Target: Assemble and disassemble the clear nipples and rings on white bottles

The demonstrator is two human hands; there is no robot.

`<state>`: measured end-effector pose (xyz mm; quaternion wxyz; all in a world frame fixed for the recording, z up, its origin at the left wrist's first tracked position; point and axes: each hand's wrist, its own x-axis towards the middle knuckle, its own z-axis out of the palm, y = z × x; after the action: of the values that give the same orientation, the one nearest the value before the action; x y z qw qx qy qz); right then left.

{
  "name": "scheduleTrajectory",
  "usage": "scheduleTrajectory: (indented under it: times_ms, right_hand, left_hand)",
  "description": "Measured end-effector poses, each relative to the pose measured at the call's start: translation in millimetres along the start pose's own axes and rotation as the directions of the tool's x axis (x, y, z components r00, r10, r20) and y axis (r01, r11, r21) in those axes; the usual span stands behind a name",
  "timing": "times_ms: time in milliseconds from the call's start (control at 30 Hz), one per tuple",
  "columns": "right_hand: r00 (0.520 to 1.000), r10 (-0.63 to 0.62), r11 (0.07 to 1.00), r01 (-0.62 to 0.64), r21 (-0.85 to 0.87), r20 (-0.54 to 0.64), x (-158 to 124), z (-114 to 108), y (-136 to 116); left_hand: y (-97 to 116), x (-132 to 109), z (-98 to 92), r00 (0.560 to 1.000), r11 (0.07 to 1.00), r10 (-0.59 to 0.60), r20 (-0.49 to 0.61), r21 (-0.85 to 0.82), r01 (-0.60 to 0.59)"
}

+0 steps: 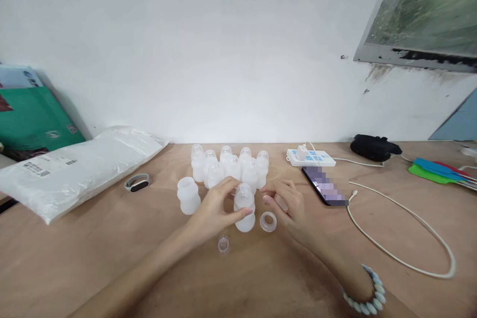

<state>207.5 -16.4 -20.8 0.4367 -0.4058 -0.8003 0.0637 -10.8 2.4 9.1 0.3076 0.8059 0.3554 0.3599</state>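
My left hand (219, 204) has its thumb and fingers around a small white baby bottle (245, 221) with a clear domed cap, standing upright on the table. To the bottle's right is my right hand (288, 203), thumb and fingertips apart and not closed on anything. Through the gap below its fingers a clear cap (281, 202) shows in part. A translucent collar ring (268, 221) lies between that hand and the bottle. Nearer to me lies a clear bottle nipple (223, 244). An uncapped white bottle (189, 196) stands left of my left hand. Several capped bottles (214, 174) cluster behind.
A white plastic parcel (85, 164) and a fitness band (137, 182) lie left on the wooden table (167, 268). Right are a power strip (311, 157), a phone (324, 186), a looped white cable (406, 208), a black pouch (374, 147) and coloured spatulas (439, 170). A wall rises behind.
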Motion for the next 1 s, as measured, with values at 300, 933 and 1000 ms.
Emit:
scheduleTrajectory:
  times_ms: [300,933,1000]
  right_hand:
    - [0.974,0.083,0.992,-0.101,0.074,0.211,1,12,-15]
    - [0.973,0.226,0.974,-0.227,-0.006,-0.037,-3,28,-16]
    - [0.981,0.181,0.982,-0.184,-0.037,-0.070,-3,28,-17]
  left_hand:
    - [-35,1,18.7,0.984,0.940,0.018,0.177,-0.338,0.043]
    - [-59,-3,32.6,0.852,0.885,-0.028,0.522,-0.383,0.264]
    - [-59,-3,32.4,0.852,0.884,-0.026,0.523,-0.386,0.264]
